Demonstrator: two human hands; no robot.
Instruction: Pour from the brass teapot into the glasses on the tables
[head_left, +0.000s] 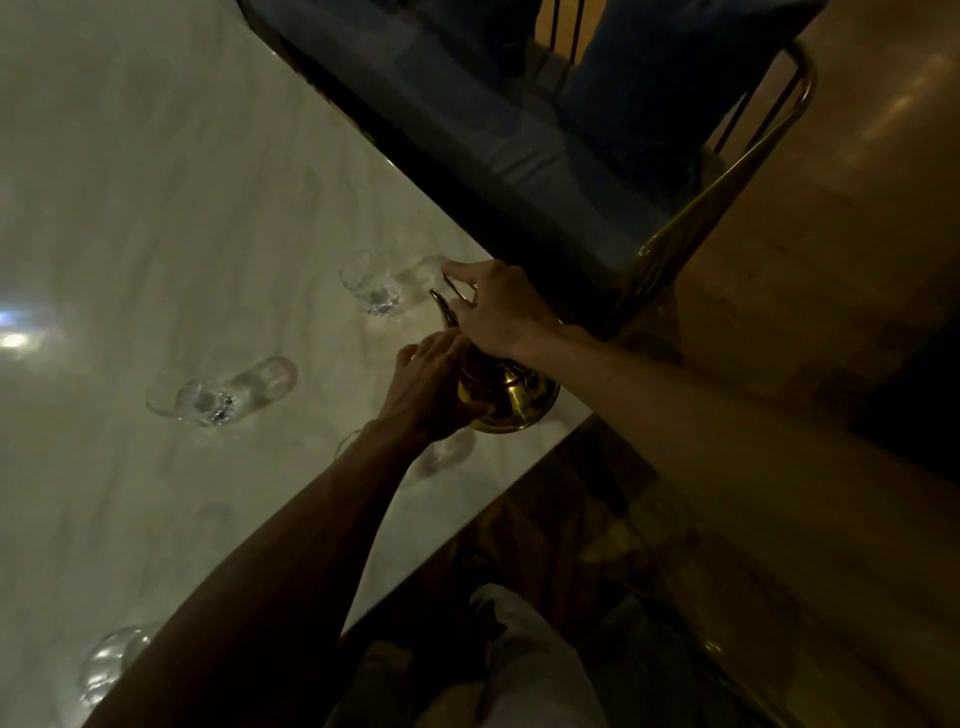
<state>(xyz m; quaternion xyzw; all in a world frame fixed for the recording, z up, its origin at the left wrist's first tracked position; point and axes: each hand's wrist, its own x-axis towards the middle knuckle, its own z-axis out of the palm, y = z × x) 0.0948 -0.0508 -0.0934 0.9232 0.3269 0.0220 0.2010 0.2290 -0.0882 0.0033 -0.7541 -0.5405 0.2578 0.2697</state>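
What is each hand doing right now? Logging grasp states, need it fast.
Left hand: closed around the brass teapot body.
Right hand: gripping the teapot's upper part near the spout.

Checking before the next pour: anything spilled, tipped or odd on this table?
No spill or tipped glass shows. The brass teapot stands close to the table corner, left hand on its body, right hand at the top. One glass sits partly hidden beneath the left wrist, an easy thing to knock.
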